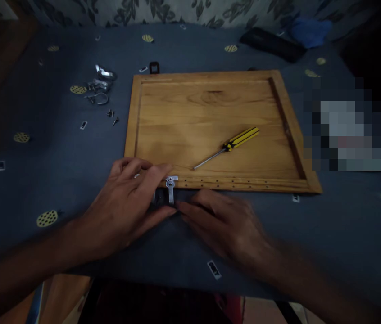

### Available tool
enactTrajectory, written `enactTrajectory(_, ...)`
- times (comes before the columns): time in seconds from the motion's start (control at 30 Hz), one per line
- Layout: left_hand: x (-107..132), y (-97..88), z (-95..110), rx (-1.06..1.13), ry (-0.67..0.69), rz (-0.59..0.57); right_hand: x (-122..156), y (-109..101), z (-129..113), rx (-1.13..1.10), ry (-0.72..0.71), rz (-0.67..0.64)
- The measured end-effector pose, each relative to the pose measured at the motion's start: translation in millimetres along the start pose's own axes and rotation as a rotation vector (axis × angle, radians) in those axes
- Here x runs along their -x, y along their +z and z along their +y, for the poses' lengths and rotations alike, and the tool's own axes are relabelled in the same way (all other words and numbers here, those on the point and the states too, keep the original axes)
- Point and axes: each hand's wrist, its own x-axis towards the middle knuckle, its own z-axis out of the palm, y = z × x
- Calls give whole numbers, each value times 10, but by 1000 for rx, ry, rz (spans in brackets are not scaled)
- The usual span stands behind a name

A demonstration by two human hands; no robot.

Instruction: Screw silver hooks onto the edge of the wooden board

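A wooden panel [207, 108] with a raised frame lies on the blue patterned cloth. At its near edge a small metal bracket [170, 190] with a cross-head screw at its top hangs over the rim. My left hand [126, 198] curls around the panel's near left corner, its index finger by the bracket's top and its thumb at the lower end. Close by, my right hand [227, 220] has its fingers pinched together beside that lower end; what they hold, if anything, is hidden. A yellow and black screwdriver [241, 138] rests on the panel, tip toward the bracket.
Left of the panel lie several shiny metal hooks [101, 84] and a few small screws [112, 116]. Behind it sits a small dark square piece [154, 68]. A black case [273, 44] and a blue cloth [312, 32] lie at the back right. Small holes dot the panel's near rail.
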Motion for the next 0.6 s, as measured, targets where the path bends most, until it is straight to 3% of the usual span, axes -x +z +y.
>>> enactTrajectory(0.2, -11, -56, 3, 75, -15, 1, 1, 43, -120, 224, -123, -142)
enactTrajectory(0.33, -22, -52, 7, 102, -36, -1, -81, 37, -214, 340, -111, -243)
enactTrajectory(0.6, -44, -36, 13, 107, -66, 3, -117, 32, -288, 292, -63, -273)
